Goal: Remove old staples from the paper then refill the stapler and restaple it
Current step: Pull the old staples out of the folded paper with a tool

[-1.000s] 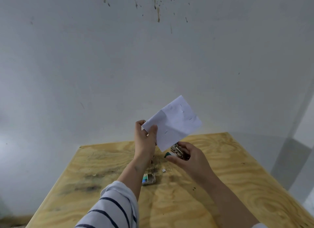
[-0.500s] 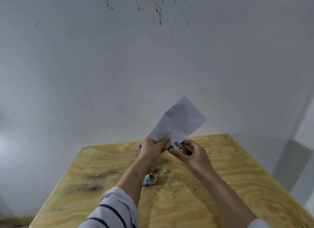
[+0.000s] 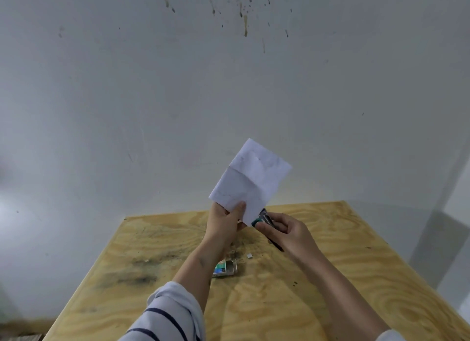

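Note:
A creased white paper (image 3: 251,178) stands upright above the table, pinched at its lower left corner by my left hand (image 3: 225,222). Small staple marks show on its upper half. My right hand (image 3: 284,232) grips a small stapler (image 3: 264,218) with a green end and metal body. The stapler's tip touches the paper's lower right edge. Most of the stapler is hidden inside my fingers.
A small open box of staples (image 3: 225,268) lies on the plywood table (image 3: 330,277) under my left forearm. A tiny loose strip of staples (image 3: 249,256) lies beside it. A stained white wall (image 3: 229,86) rises right behind the table.
The paper turned more upright and my left hand slid to its lower corner. My right hand brought the stapler up to the paper's bottom edge.

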